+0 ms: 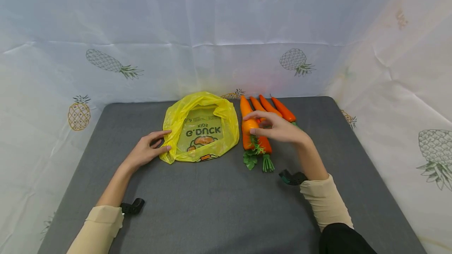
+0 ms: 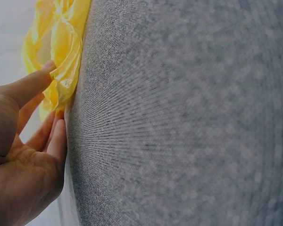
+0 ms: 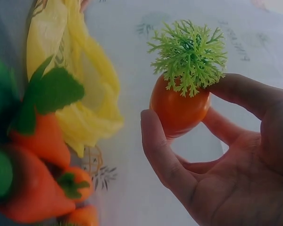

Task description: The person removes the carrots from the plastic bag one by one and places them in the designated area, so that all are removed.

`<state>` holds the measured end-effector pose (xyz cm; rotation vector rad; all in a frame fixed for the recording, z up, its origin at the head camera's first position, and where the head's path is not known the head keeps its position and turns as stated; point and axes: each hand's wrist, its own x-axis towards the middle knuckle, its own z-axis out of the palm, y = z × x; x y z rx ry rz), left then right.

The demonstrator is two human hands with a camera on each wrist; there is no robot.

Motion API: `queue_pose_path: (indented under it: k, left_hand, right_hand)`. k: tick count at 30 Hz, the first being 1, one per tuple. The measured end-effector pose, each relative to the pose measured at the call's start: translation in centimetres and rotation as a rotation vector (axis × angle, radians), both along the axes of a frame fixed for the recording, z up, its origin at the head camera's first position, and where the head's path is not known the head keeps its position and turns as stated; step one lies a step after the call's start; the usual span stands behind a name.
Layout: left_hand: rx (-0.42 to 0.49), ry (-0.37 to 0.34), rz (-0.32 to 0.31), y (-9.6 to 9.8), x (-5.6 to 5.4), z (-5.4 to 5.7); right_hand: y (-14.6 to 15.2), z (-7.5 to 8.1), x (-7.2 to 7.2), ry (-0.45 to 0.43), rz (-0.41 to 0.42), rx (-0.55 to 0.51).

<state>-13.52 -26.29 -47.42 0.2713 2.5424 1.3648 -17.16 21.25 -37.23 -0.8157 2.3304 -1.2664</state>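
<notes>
A yellow plastic bag (image 1: 231,128) with a duck print lies on the table with its mouth spread wide. My left hand (image 1: 150,148) holds the bag's left rim, thumb and fingertips on either side of the folded plastic (image 2: 68,52). Between the thumb and fingers of my right hand (image 1: 279,126) is an orange carrot (image 3: 177,110) with a feathery green top (image 3: 191,56); the hand is raised over a group of other carrots (image 1: 248,140). Those carrots lie to the right of the bag, some with leafy or stemmed green tops, and are partly hidden by the hand.
The grey table (image 1: 212,207) ends at a white pineapple-print cloth (image 1: 226,19) behind it. More slim carrots (image 1: 282,109) point toward the back edge. Each wrist carries a small black camera mount (image 1: 133,207).
</notes>
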Motion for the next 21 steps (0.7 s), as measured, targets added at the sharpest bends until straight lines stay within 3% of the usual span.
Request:
queue_pose_path:
  k: [8,21]
  left_hand:
    - [0.001,0.002,-0.004,0.1,0.0,0.1]
    - [-0.008,0.007,-0.006,-0.1,-0.1,0.0]
  right_hand:
    - [3.1,-0.9,0.4,-0.053,-0.049,0.04]
    - [7.6,-4.2,0.8,-0.134,-0.078,0.136]
